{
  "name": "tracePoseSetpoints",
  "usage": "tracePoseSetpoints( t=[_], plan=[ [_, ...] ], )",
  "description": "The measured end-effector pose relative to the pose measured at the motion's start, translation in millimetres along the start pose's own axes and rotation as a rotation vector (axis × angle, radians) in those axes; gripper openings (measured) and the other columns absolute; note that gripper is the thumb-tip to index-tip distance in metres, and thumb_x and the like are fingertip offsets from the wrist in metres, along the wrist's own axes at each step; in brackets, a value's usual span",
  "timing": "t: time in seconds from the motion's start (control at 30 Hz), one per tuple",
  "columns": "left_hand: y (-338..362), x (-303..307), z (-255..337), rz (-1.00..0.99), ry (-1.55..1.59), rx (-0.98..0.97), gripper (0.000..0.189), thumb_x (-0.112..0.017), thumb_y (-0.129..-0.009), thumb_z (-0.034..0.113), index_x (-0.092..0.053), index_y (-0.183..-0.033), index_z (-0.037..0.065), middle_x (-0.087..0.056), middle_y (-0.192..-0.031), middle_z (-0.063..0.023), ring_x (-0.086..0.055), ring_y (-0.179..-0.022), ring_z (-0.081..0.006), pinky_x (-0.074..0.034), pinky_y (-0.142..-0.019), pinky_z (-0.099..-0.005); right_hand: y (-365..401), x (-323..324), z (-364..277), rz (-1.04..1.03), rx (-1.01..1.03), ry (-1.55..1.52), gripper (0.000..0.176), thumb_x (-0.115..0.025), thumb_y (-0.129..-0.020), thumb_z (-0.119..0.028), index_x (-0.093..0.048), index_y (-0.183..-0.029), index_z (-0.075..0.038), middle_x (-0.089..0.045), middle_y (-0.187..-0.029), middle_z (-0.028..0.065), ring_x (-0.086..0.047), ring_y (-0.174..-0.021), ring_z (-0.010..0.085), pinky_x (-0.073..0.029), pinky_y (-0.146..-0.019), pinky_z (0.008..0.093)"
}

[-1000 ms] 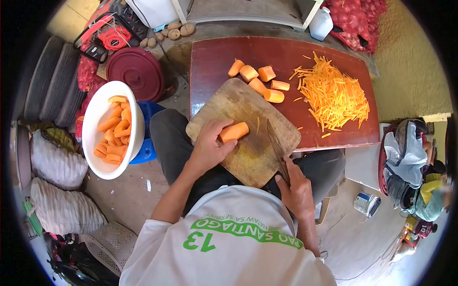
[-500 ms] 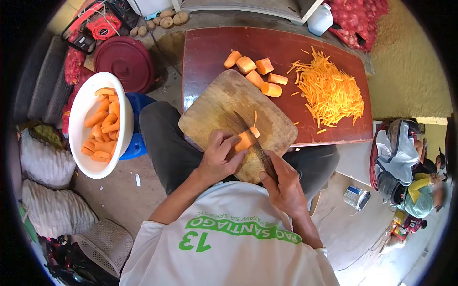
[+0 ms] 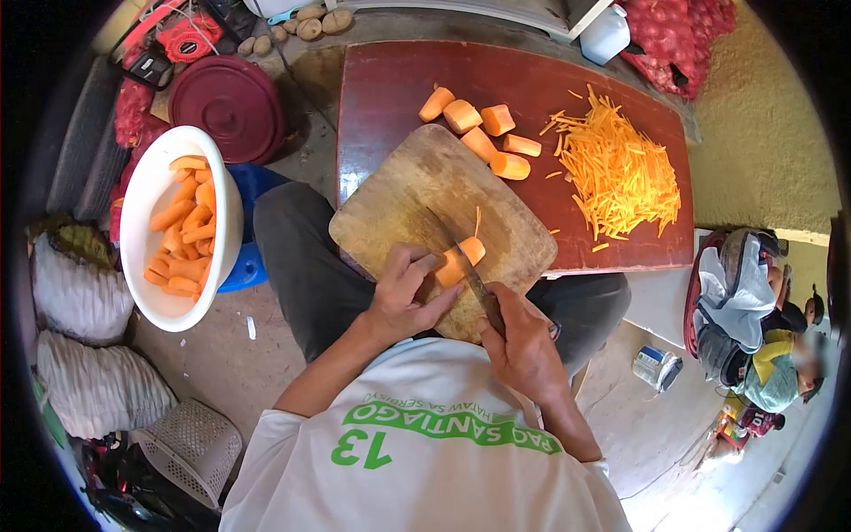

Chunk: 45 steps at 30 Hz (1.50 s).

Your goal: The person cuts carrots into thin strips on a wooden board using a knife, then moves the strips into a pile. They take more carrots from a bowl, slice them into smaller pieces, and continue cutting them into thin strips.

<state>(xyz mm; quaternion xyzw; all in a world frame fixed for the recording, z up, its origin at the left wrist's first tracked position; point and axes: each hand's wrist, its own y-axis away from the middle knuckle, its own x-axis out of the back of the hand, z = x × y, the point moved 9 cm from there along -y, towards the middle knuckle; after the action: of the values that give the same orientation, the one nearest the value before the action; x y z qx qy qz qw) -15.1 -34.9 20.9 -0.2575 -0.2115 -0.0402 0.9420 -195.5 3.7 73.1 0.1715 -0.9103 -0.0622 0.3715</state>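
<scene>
The dark red worktop (image 3: 381,89) carries a wooden cutting board (image 3: 399,199) at its near edge, overhanging the person's lap. Left of it, a white basin (image 3: 173,312) holds peeled carrot lengths. A pile of carrot strips (image 3: 620,168) lies on the worktop's right half, with five carrot chunks (image 3: 479,133) just beyond the board. The left hand (image 3: 403,297) pins a carrot piece (image 3: 461,260) on the board's near part, its grip clamped on it. The right hand (image 3: 523,346) has its grip closed round the knife (image 3: 470,275), blade set into that piece.
</scene>
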Motion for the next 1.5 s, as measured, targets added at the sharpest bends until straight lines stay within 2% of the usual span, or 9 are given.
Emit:
tracePoseSetpoints(
  t=[0.2, 0.43, 0.87, 0.97, 1.07, 1.1, 1.13, 1.3, 1.5],
  plan=[
    [-4.9, 18.5, 21.0, 0.083, -0.019, -0.140, 0.080, -0.096, -0.082, 0.035, -0.062, -0.146, 0.001, -0.061, -0.137, -0.0260, -0.064, -0.122, -0.0403, -0.055, -0.103, -0.0531, -2.2, -2.8, -8.1, -0.014, 0.030, 0.082, 0.053, -0.071, -0.104, -0.015, -0.048, -0.148, 0.005, -0.073, -0.119, 0.0326, -0.075, -0.101, 0.0502, -0.061, -0.085, 0.0561],
    [-12.3, -6.5, 27.0, -0.094, -0.164, -0.224, 0.082, -0.073, -0.101, 0.061, -0.056, -0.162, 0.008, -0.044, -0.169, -0.0273, -0.040, -0.161, -0.0480, -0.016, -0.133, -0.0667, -7.4, -1.8, -11.5, -0.082, -0.030, 0.060, 0.052, -0.070, -0.104, -0.014, -0.047, -0.147, 0.004, -0.074, -0.113, 0.0339, -0.074, -0.100, 0.0536, -0.060, -0.085, 0.0587],
    [-12.4, -26.9, 2.5, -0.174, -0.278, -0.157, 0.086, -0.074, -0.101, 0.056, -0.050, -0.164, 0.003, -0.044, -0.167, -0.0280, -0.041, -0.159, -0.0478, -0.018, -0.130, -0.0710, -29.1, -11.6, 24.3, -0.090, -0.116, -0.008, 0.042, -0.068, -0.099, -0.009, -0.051, -0.137, 0.000, -0.069, -0.085, 0.0317, -0.072, -0.087, 0.0535, -0.056, -0.077, 0.0568],
    [-10.2, -23.5, 14.9, -0.188, -0.375, -0.155, 0.091, -0.077, -0.099, 0.056, -0.048, -0.164, 0.000, -0.043, -0.166, -0.0292, -0.040, -0.158, -0.0482, -0.023, -0.128, -0.0671, -30.0, -4.8, 27.5, -0.078, -0.011, -0.142, 0.044, -0.068, -0.101, -0.009, -0.054, -0.142, -0.001, -0.071, -0.089, 0.0271, -0.075, -0.080, 0.0486, -0.058, -0.074, 0.0559],
    [-11.4, -13.0, 24.9, -0.109, -0.426, -0.178, 0.087, -0.080, -0.095, 0.054, -0.052, -0.158, 0.000, -0.049, -0.157, -0.0272, -0.047, -0.145, -0.0462, -0.032, -0.119, -0.0632, -25.4, 7.1, 42.1, 0.126, 0.107, -0.326, 0.030, -0.072, -0.101, -0.008, -0.063, -0.129, 0.000, -0.066, -0.080, 0.0117, -0.068, -0.065, 0.0257, -0.054, -0.063, 0.0413],
    [-9.3, -14.5, 25.8, -0.115, -0.422, -0.174, 0.083, -0.081, -0.095, 0.051, -0.055, -0.154, 0.000, -0.051, -0.152, -0.0259, -0.051, -0.138, -0.0444, -0.035, -0.114, -0.0610, -20.4, 8.8, 51.8, 0.112, -0.130, -0.628, 0.022, -0.076, -0.102, -0.007, -0.066, -0.120, 0.000, -0.058, -0.078, 0.0010, -0.053, -0.063, 0.0086, -0.045, -0.057, 0.0282],
    [-8.3, -16.5, 27.1, -0.123, -0.420, -0.176, 0.078, -0.081, -0.094, 0.049, -0.058, -0.151, 0.000, -0.054, -0.147, -0.0246, -0.054, -0.131, -0.0426, -0.038, -0.110, -0.0588, -18.7, 19.0, 45.3, 0.151, -0.140, -0.743, 0.017, -0.071, -0.105, -0.007, -0.065, -0.119, -0.001, -0.062, -0.080, 0.0008, -0.053, -0.060, 0.0058, -0.043, -0.054, 0.0255],
    [-17.5, -53.1, 37.4, -0.316, -0.390, -0.204, 0.061, -0.083, -0.088, 0.034, -0.067, -0.136, 0.000, -0.064, -0.123, -0.0195, -0.062, -0.102, -0.0367, -0.047, -0.089, -0.0502, -14.7, 70.6, 53.8, 0.507, -0.062, -0.882, 0.017, -0.069, -0.106, -0.010, -0.063, -0.116, 0.002, -0.062, -0.078, 0.0026, -0.055, -0.054, 0.0084, -0.043, -0.049, 0.0260],
    [-19.7, -91.5, 46.6, -0.422, -0.356, -0.267, 0.055, -0.080, -0.088, 0.023, -0.067, -0.135, -0.002, -0.065, -0.111, -0.0155, -0.066, -0.101, -0.0327, -0.057, -0.079, -0.0453, 15.0, 74.2, 94.5, 0.572, -0.153, -0.716, 0.015, -0.069, -0.107, -0.009, -0.063, -0.116, 0.001, -0.059, -0.075, -0.0006, -0.053, -0.052, 0.0070, -0.041, -0.048, 0.0259]
  ],
)
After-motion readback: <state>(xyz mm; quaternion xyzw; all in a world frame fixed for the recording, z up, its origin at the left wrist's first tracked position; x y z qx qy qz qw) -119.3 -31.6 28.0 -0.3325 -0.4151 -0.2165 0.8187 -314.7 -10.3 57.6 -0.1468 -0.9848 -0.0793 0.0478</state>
